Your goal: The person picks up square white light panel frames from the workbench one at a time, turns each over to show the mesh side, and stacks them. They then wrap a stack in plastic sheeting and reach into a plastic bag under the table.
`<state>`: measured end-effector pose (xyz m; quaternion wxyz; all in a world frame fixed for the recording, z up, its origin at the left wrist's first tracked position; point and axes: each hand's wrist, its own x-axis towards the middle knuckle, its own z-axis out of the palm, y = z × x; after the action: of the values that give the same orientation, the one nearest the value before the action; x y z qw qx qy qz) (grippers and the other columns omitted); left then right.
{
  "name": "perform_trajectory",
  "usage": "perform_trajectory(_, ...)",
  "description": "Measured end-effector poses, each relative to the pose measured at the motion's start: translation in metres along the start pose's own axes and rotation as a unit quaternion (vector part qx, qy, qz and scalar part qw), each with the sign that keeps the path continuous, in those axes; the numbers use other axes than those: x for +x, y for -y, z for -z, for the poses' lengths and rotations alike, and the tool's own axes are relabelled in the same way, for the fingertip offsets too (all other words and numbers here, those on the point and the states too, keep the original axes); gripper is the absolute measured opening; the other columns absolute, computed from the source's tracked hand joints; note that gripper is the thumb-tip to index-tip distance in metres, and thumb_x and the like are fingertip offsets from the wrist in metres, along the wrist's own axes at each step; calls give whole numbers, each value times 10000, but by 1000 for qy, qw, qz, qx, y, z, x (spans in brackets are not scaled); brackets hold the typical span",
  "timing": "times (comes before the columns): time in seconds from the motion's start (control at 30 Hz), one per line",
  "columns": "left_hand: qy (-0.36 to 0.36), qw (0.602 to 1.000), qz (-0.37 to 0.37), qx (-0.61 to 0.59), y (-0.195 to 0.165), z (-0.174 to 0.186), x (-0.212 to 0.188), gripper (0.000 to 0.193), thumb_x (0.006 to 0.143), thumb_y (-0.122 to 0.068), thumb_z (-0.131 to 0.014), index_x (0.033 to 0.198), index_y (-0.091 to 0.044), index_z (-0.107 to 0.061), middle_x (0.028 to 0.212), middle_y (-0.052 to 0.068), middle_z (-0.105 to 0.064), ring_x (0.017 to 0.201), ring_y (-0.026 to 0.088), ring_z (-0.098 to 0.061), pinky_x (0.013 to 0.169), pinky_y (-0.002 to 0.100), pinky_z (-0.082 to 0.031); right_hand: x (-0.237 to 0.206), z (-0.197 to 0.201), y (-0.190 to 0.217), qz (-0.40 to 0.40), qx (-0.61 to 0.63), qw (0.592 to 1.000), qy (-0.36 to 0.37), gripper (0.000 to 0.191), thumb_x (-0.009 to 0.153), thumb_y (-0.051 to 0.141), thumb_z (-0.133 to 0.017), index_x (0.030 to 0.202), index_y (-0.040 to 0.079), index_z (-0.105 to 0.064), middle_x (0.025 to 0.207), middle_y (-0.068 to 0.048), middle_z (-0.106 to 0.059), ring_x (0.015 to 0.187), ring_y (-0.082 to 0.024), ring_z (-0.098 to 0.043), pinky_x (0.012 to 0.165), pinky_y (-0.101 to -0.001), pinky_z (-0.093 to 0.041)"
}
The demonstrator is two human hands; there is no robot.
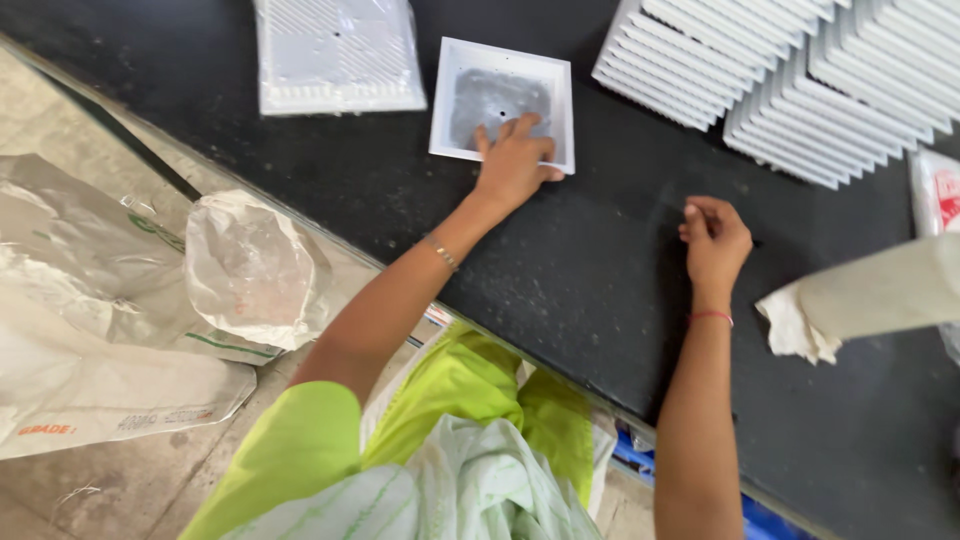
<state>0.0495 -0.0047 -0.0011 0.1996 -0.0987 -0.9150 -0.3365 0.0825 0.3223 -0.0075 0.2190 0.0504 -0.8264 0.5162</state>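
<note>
The white square frame (502, 105) lies flat on the dark surface (600, 290), near its far side, with a grey recessed panel in the middle and a small dark hole at the centre. In the head view, the only one, the left hand (513, 165) rests on the frame's near edge, fingers spread flat over the rim and onto the grey panel, pressing down and not closed around anything. The frame looks like thin moulded plastic: light, fairly stiff, smooth enough to slide on the surface, and likely to crack if bent hard. The raised rim seems the best place to take hold, pinched at two opposite edges, not by the thin middle panel. The right hand (715, 240) lies well apart from the frame on the bare surface, its grip narrow, fingertips pinched together; whether something small sits between them I cannot tell.

Beside the frame to the left lies a wrapped white grille (335, 55), cut off at the top. To the right, stacks of white louvred grilles (780, 70) run out of view. A pale cloth-like bundle (860, 300) enters from the right edge, blurred. Sacks (130, 300) lie on the floor.
</note>
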Motion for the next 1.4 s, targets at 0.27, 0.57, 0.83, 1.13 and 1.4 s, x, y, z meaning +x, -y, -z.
perform_trajectory(0.27, -82, 994, -77, -7, 94, 10, 85, 225, 736, -305, -865, 827, -148, -732, 1293, 59, -600, 1302, 303, -477, 1127, 738, -155, 59, -108, 21, -93, 122, 988, -2, 232, 1047, 102, -642, 1226, -45, -621, 1034, -151, -712, 845, -192, -706, 754, -303, -621)
perform_trajectory(0.57, -106, 989, -94, -30, 156, 16, 136, 210, 764, -264, -864, 882, -131, -752, 1249, 78, -620, 1253, 298, -511, 1109, 554, -304, 186, -222, 38, -322, 463, 825, -25, 270, 1042, 49, -484, 1253, -118, -475, 1278, -329, -597, 1159, -404, -683, 965, -432, -584)
perform_trajectory(0.83, -87, 993, -68, -38, 164, 14, 153, 181, 769, -242, -863, 855, -124, -755, 1246, 90, -625, 1249, 313, -514, 1066, 509, -329, 224, -245, 37, -301, 487, 819, -38, 312, 1055, 69, -448, 1299, -113, -519, 1263, -226, -640, 1143, -369, -708, 964, -421, -587)
perform_trajectory(1.13, -84, 993, -70, -33, 148, 10, 162, 177, 776, -248, -855, 863, -130, -756, 1232, 88, -642, 1256, 319, -518, 1047, 494, -340, 247, -228, 9, -337, 413, 844, -58, 296, 1077, 89, -468, 1298, -101, -516, 1198, -210, -666, 1062, -317, -722, 908, -417, -629)
perform_trajectory(1.4, -69, 995, -77, -14, 131, -5, 181, 168, 796, -254, -850, 874, -142, -752, 1214, 52, -655, 1238, 307, -539, 1036, 483, -349, 278, -223, -10, -298, 416, 856, -70, 328, 1012, -37, -392, 1308, 19, -522, 1171, -147, -675, 987, -296, -740, 846, -427, -630)
